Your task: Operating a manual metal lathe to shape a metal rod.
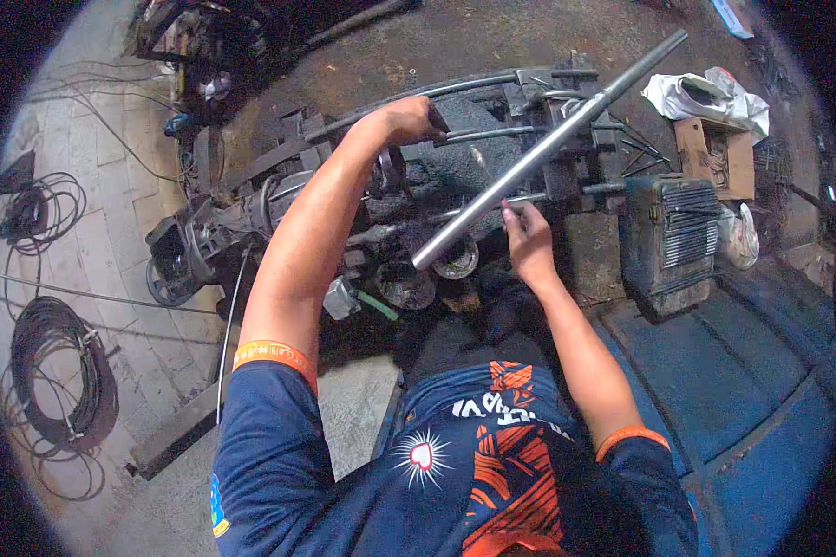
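Observation:
A long bare metal rod (529, 160) slants across a dark, greasy machine bed (474, 167), its near end low in the middle and its far end up at the right. My right hand (529, 243) is just below the rod, fingers curled and thumb drawn in, a fingertip at the rod's edge. Whatever it pinches is too small to tell. Across the machine reaches my left arm, and my left hand (409, 121) is closed at the far side by a thin bar (492, 135). A small dark piece (437, 119) shows at its fingers, its kind unclear.
To the right of the machine stands a worn metal box (673, 241) with a ribbed top. Behind it are an open wooden box (713, 153) and a white bag (683, 97). Coiled black cable (54, 371) lies on the floor at left, where a thin hose crosses. Blue sheeting (715, 371) covers the right floor.

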The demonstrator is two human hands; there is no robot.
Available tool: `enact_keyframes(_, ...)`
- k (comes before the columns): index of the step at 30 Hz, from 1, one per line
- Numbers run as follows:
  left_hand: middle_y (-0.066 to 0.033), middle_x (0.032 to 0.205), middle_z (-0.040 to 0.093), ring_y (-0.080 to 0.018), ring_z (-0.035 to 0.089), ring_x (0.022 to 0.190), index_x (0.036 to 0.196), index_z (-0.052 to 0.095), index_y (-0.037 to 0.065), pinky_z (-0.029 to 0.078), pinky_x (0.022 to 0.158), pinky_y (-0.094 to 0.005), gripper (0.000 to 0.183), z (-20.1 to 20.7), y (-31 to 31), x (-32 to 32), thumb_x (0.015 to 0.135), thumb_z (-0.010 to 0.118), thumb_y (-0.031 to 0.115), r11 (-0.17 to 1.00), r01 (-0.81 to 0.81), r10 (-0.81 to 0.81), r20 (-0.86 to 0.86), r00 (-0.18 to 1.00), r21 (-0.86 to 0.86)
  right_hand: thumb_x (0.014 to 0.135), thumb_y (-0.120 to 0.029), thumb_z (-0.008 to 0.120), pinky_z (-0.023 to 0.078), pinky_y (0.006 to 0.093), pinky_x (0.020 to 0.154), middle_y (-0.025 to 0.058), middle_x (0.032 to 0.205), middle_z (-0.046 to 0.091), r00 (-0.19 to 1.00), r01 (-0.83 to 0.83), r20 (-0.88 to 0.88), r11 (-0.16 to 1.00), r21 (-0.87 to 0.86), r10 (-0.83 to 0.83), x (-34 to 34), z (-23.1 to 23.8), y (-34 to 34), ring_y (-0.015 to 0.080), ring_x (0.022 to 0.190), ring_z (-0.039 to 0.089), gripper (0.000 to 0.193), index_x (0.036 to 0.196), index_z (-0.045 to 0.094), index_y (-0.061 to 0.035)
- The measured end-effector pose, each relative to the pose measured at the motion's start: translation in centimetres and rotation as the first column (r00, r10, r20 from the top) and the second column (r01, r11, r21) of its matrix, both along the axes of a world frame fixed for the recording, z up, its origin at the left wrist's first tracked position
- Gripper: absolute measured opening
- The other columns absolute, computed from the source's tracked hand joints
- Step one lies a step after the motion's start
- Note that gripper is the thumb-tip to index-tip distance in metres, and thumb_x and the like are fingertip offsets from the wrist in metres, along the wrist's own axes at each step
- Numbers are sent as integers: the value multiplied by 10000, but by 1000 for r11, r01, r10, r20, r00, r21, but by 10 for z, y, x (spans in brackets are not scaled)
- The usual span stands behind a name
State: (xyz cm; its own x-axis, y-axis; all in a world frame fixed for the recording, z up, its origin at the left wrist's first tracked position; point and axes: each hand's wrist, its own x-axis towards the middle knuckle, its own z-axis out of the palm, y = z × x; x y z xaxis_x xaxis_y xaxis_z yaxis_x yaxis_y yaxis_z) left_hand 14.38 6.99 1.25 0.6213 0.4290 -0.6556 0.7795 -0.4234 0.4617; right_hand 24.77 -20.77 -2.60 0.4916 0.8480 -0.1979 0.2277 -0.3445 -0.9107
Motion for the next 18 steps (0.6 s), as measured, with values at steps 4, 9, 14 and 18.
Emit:
enact_keyframes(4,-113,904,690,-226,635,855,943,708,99,482,750,-384,265,-3,0,0,719,721,240,997,-6,4,-29,1000,-77,900,-154,525,465,382,704,187,798,626,1000,19,25,1000,3,-19,-2,-6,8,329,779,615,188,935,594,18)
enact_keyframes(9,-108,920,690,-226,637,855,973,708,121,486,754,-375,272,-4,2,-3,727,714,239,997,11,-12,-9,1000,-74,893,-199,542,458,418,717,213,817,624,992,59,106,997,45,-64,-6,-9,15,388,798,601,218,938,594,8)
enact_keyframes(14,-99,939,696,-169,649,839,1064,674,70,506,755,-338,289,-4,1,-4,784,643,134,992,96,-91,72,993,-76,889,-221,550,451,432,720,222,831,622,996,91,13,996,4,-91,-10,-14,17,398,808,598,234,937,587,6)
enact_keyframes(18,-102,935,692,-211,641,841,994,703,116,484,773,-362,259,-5,-1,-5,751,695,205,996,30,-23,73,997,-89,883,-222,560,450,439,712,224,831,618,991,123,45,992,14,-124,-13,-24,16,390,800,599,227,920,585,1)
